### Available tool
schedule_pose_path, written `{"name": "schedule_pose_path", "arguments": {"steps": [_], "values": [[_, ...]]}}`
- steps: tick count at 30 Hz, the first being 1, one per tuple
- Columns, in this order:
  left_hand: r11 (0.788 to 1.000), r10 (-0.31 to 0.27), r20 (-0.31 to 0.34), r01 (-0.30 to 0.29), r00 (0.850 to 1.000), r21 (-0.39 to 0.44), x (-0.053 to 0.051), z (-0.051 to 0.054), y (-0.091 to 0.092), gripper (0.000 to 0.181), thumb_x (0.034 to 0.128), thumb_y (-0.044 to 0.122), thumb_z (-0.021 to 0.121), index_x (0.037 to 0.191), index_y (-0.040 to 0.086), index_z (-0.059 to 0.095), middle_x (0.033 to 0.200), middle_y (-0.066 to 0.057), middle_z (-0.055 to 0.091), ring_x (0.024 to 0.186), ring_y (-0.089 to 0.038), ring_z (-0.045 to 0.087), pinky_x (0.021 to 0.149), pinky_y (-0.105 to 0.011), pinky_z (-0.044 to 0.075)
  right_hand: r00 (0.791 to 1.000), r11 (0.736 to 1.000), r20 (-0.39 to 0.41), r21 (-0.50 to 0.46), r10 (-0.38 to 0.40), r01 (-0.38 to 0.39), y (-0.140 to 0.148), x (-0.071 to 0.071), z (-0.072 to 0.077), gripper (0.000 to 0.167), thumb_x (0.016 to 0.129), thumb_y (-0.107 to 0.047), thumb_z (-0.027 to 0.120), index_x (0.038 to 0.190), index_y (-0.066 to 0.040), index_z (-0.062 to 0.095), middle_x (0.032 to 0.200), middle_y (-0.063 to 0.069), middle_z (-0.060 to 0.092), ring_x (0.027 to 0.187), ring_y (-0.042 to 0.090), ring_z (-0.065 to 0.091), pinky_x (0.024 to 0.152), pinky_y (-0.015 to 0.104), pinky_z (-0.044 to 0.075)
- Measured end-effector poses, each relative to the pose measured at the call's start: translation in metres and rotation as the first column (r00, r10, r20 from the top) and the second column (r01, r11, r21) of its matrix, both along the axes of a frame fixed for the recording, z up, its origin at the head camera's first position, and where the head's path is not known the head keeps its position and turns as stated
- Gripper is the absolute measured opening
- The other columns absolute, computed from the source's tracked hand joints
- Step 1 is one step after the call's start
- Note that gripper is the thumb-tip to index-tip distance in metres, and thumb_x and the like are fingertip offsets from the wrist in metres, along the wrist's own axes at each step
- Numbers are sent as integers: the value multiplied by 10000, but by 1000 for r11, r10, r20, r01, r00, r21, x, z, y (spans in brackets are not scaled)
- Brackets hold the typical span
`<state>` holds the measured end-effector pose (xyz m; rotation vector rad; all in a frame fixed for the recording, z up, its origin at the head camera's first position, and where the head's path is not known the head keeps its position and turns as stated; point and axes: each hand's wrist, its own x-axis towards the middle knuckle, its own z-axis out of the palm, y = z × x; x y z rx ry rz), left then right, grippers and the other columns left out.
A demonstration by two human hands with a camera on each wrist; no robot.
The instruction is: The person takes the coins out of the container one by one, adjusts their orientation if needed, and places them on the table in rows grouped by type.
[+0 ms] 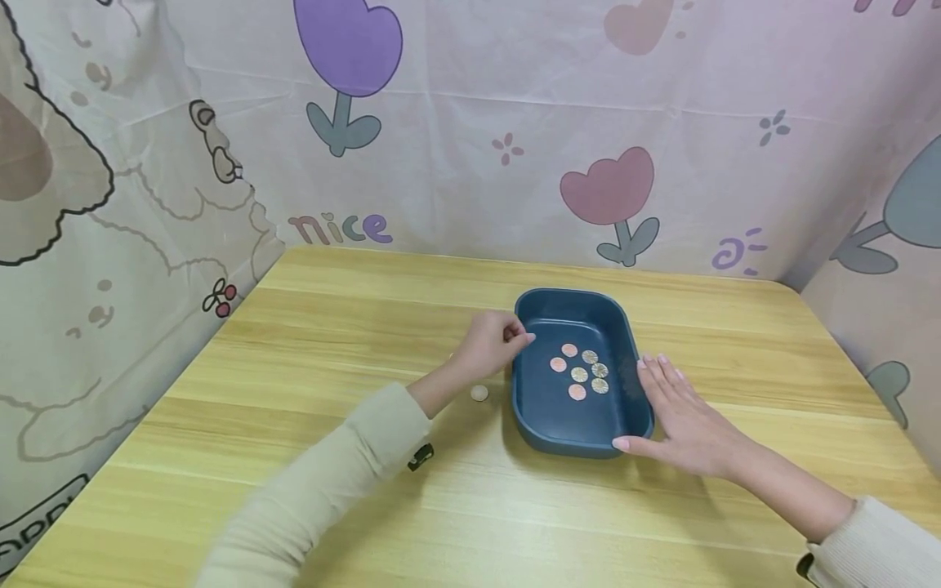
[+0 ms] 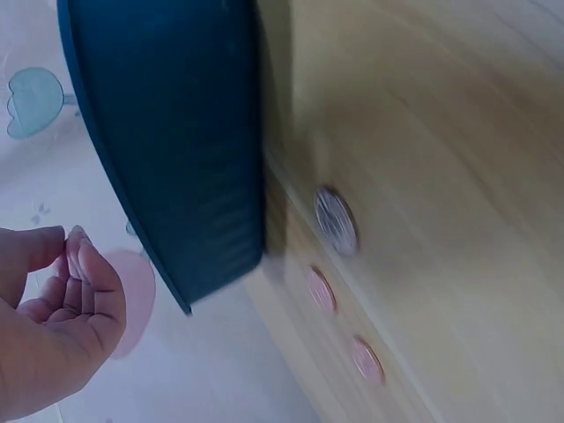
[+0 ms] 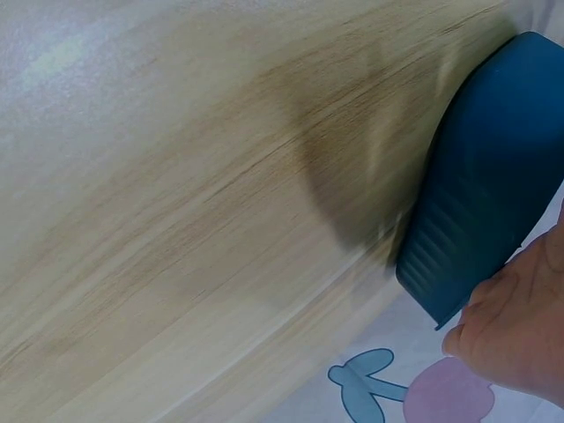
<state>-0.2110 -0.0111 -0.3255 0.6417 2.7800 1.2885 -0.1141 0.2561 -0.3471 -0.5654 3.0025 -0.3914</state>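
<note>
The tray (image 1: 547, 418) sits short of the table's back edge, where a printed cloth (image 1: 456, 163) hangs; the wooden table (image 1: 294, 327) stretches away to its left. The left hand (image 1: 491, 343) is at the tray's left rim, thumb and forefinger tips together — whether around anything, I cannot tell. Seven coins (image 1: 579, 374) lie inside, right of those fingertips; a silver coin (image 1: 479, 394) lies outside, below the wrist. The right hand (image 1: 691, 429) rests straight fingers along the right side — thumb apart, at the near corner.

Left fingers (image 2: 101, 295) curl, left thumb (image 2: 37, 250) meeting them; right fingers (image 1: 662, 387) lie straight, right thumb (image 1: 638, 446) spread.
</note>
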Motion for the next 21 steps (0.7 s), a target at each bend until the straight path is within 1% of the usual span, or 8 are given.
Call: {"name": "schedule_pose_path", "arguments": {"steps": [4,7,10,12,15,18,21], "values": [[1000,-18,-4,18,1000,-8,4,0,17,169,890,155,622,775,31,623,640,-14,514,547,-88,434,470,-144,325,1000,1000,6,-2,-4,4,0,0,0,1047,808,-621,560,1457,56,94,1536,246,54,1428,387,-1,1122,229,-150],[999,-53,-22,53,998,-8,6,-5,31,163,889,147,622,778,28,632,640,-23,542,538,-72,427,471,-134,315,1000,1000,9,-2,-4,4,0,-1,0,1047,808,-623,558,1456,58,97,1534,250,60,1426,393,5,1140,263,-132],[996,-85,-34,84,996,-31,8,-11,45,132,877,130,635,799,25,651,674,-34,599,543,-48,435,482,-115,329,1000,1000,10,2,-2,2,0,-1,-1,1046,809,-625,555,1456,58,98,1534,251,61,1426,393,4,1141,270,-127],[992,-104,-24,102,994,-77,9,-16,53,129,872,147,644,816,32,660,695,-32,627,550,-34,449,487,-106,344,1000,1000,11,1,0,0,0,-1,-1,1044,810,-624,554,1456,57,97,1534,249,59,1427,390,0,1137,257,-132],[980,-128,14,128,992,-150,9,-22,64,92,862,127,654,838,40,663,736,-26,649,581,-32,478,506,-107,368,1000,1000,13,-2,1,-1,0,-1,-1,1044,810,-623,555,1457,56,96,1535,248,60,1427,389,0,1124,230,-147],[958,-129,62,141,990,-252,8,-27,73,124,861,131,656,764,55,642,754,-4,619,597,-42,484,511,-122,367,1000,1000,12,0,1,-1,0,-1,-1,1045,809,-624,555,1456,57,98,1534,250,66,1426,391,8,1103,194,-166],[934,-95,111,128,989,-334,6,-31,81,248,856,139,663,638,66,573,744,17,520,589,-67,467,516,-148,358,1000,1000,5,5,2,-2,0,-2,-2,1041,810,-622,556,1455,59,105,1532,252,75,1426,393,19,1087,168,-172]]}}
